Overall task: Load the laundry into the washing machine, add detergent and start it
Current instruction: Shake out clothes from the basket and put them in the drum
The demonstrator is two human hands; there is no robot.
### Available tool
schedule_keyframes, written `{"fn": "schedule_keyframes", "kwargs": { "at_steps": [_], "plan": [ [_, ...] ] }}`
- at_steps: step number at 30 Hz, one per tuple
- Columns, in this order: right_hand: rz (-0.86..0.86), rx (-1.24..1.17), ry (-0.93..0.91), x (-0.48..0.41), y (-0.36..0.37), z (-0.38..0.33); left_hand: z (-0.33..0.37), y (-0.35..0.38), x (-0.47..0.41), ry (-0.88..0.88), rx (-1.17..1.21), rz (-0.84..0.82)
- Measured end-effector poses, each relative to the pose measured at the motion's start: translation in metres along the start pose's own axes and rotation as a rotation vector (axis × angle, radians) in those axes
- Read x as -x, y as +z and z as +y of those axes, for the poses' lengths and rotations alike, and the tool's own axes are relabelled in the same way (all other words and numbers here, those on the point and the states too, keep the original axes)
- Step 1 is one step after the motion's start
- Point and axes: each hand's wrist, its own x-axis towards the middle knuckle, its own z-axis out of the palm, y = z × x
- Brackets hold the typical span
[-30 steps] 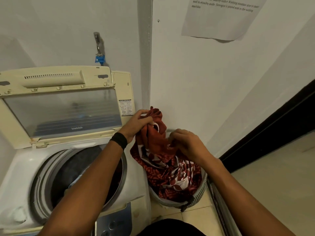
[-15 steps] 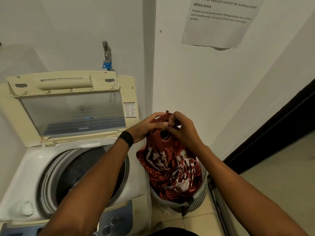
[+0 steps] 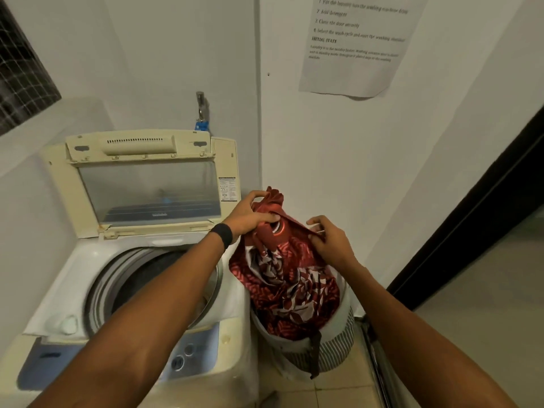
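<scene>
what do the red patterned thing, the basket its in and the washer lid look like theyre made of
Red patterned cloth: thin woven fabric with a slight sheen; it folds and bunches softly where both hands grip it.
Laundry basket: soft striped textile, probably canvas or similar; its wall sags and creases.
Washer lid: cream plastic frame, yellowed and matte, around a clear pane, glass or plastic, which reflects light.

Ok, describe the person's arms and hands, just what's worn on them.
Both forearms are bare, with no sleeves in view. The left hand has a plain black band around its wrist, matte and unmarked from this angle. The right hand has nothing visible on its wrist. No gloves; no rings can be made out.
</scene>
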Motion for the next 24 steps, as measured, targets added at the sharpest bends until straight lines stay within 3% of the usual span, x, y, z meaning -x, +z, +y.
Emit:
{"fn": "schedule_keyframes", "kwargs": {
  "at_steps": [6, 10, 13, 16, 21, 24],
  "plan": [
    [0.216, -0.206, 0.178, 0.023, 0.003, -0.013, -0.011, 0.032, 0.028, -0.039, 0.009, 0.258],
    [0.260, -0.345, 0.319, 0.020, 0.001, -0.049, -0.004, 0.042, 0.036, -0.009, -0.020, 0.335],
    [0.290, -0.367, 0.322, 0.014, 0.003, -0.069, 0.000, 0.047, 0.036, 0.014, -0.062, 0.349],
    [0.311, -0.421, 0.305, 0.015, 0.009, -0.079, 0.005, 0.046, 0.043, 0.041, -0.039, 0.292],
    [0.318, -0.480, 0.276, 0.021, 0.019, -0.090, 0.009, 0.029, 0.055, -0.003, 0.075, 0.051],
    [0.325, -0.534, 0.272, 0.025, 0.027, -0.099, 0.011, 0.021, 0.057, -0.025, 0.072, 0.023]
  ]
}}
